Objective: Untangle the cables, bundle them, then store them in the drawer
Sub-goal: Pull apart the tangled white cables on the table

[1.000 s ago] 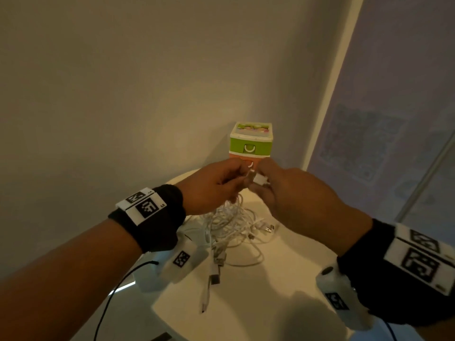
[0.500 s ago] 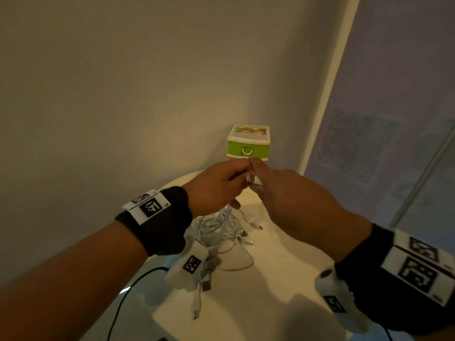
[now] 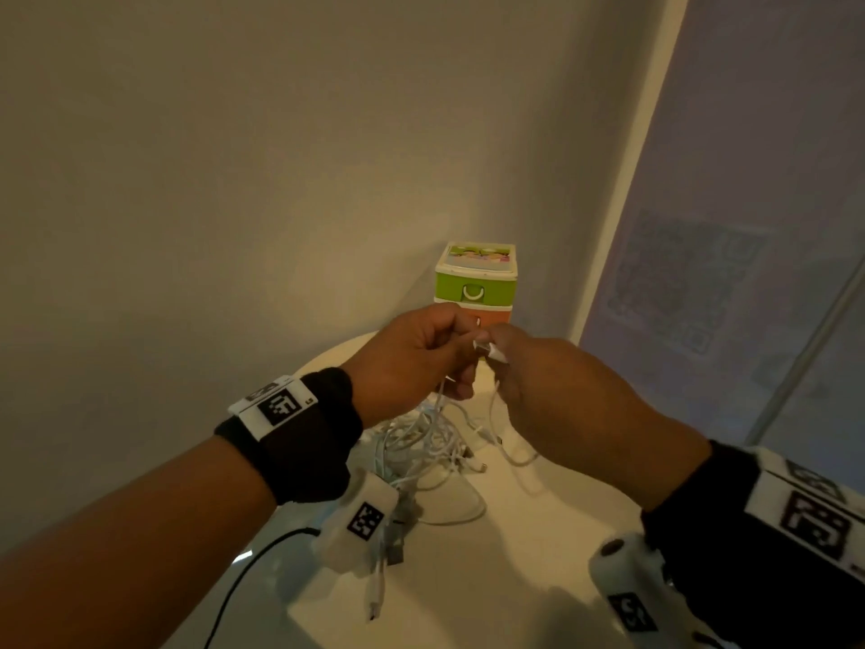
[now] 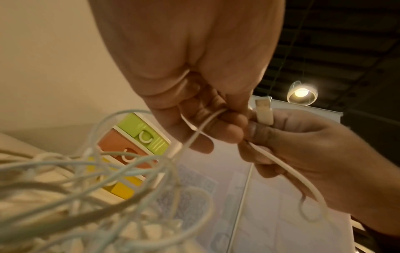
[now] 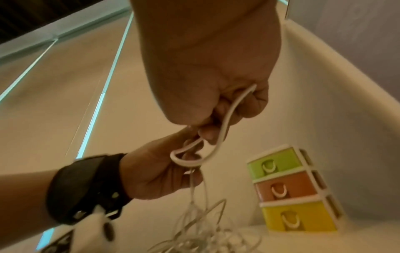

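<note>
A tangle of white cables (image 3: 421,449) lies on the round white table (image 3: 505,578), with strands rising to both hands. My left hand (image 3: 421,353) grips a strand of white cable (image 4: 201,130) above the pile. My right hand (image 3: 538,367) pinches the same cable's white plug (image 3: 489,349), and the plug (image 4: 263,111) sticks up between its fingers. A loop of cable (image 5: 190,159) hangs between the two hands. The small drawer unit (image 3: 475,281) stands at the table's back, with green, orange and yellow drawers (image 5: 290,188), all closed.
A beige wall runs behind and to the left of the table. A pale panel (image 3: 730,274) stands to the right. Loose connectors (image 3: 374,597) lie near the table's front edge. A black cord (image 3: 243,583) hangs from my left wrist.
Both hands stay together over the pile. The white plug now shows more clearly in my right fingers, and a cable strand hangs free under the right hand.
</note>
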`<state>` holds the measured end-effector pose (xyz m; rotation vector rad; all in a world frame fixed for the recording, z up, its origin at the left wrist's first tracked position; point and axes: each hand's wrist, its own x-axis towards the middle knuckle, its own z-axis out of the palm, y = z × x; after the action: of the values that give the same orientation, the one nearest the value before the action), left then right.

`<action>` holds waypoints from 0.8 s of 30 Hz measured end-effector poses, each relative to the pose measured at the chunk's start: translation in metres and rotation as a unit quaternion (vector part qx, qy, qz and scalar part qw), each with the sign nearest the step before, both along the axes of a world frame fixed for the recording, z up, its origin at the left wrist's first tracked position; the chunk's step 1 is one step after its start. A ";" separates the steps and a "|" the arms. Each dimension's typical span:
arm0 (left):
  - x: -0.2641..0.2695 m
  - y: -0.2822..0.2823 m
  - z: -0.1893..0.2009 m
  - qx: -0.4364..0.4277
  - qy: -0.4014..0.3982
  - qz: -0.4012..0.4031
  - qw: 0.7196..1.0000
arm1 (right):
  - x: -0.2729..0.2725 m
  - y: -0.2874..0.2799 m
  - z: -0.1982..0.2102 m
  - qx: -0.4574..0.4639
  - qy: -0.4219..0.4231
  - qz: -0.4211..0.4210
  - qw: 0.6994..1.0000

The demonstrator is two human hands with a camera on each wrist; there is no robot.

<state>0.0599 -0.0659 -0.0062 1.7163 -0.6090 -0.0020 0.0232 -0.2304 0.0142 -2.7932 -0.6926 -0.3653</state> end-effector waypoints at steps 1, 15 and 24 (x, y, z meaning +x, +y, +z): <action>0.002 0.004 -0.002 0.000 0.004 0.001 1.000 | 0.003 -0.003 0.001 -0.013 -0.014 -0.018 1.000; 0.002 0.024 -0.004 0.201 -0.054 0.076 0.975 | 0.008 -0.039 -0.001 -0.077 -0.123 -0.175 0.974; -0.021 0.021 0.017 0.229 -0.052 0.032 0.971 | -0.006 -0.003 -0.003 -0.015 -0.014 0.009 1.000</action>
<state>0.0388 -0.0444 0.0111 2.1952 -0.6658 -0.0087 0.0171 -0.2338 0.0108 -2.8132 -0.7364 -0.3937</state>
